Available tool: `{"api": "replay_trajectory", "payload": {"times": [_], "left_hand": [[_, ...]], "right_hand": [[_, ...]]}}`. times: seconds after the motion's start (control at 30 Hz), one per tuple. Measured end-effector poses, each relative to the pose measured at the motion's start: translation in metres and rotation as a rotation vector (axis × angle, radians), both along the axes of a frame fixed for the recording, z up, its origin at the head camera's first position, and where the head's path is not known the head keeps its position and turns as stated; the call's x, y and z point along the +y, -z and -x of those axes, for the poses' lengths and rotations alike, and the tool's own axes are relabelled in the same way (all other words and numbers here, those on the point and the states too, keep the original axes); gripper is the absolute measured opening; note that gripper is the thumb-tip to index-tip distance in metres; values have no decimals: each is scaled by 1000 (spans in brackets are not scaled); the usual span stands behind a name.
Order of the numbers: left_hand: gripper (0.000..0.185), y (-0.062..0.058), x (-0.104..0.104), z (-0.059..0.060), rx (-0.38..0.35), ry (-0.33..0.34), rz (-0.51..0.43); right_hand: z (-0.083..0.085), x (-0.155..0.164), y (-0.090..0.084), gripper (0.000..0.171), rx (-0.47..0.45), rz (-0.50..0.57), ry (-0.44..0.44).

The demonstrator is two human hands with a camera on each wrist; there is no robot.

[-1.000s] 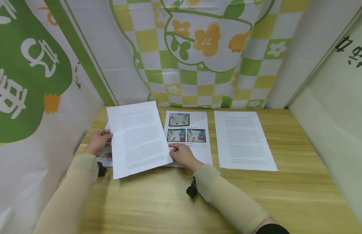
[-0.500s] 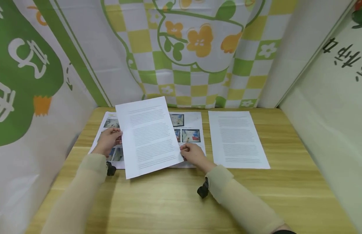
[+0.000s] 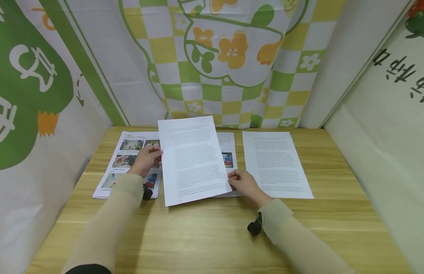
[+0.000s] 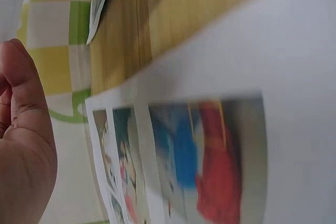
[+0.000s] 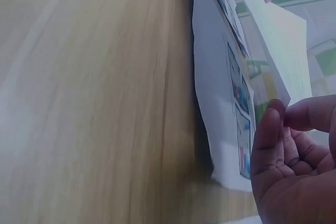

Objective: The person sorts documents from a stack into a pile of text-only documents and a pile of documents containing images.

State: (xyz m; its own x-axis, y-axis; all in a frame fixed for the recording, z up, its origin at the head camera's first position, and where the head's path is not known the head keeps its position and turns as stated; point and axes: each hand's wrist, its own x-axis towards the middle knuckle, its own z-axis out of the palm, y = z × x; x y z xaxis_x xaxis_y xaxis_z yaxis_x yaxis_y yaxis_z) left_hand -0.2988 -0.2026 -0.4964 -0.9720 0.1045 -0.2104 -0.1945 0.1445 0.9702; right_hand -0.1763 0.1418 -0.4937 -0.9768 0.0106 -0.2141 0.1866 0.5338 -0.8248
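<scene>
a photo page [image 3: 127,163] lies at the left of the table [image 3: 205,236]. the left hand [image 3: 147,159] pinches the left edge of a text sheet [image 3: 192,160], held raised over the middle of the table. the right hand [image 3: 242,182] pinches its near right corner, thumb and fingers together on the paper. a second photo page [image 3: 229,152] lies beneath. another text page [image 3: 273,163] lies flat to the right.
</scene>
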Motion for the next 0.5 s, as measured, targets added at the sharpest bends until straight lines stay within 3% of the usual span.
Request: {"api": "replay_trajectory", "payload": {"times": [0.5], "left_hand": [[21,3,62,8,-42,91,-45]], "right_hand": [[-22,58,-5,25,17,-51,16]]}}
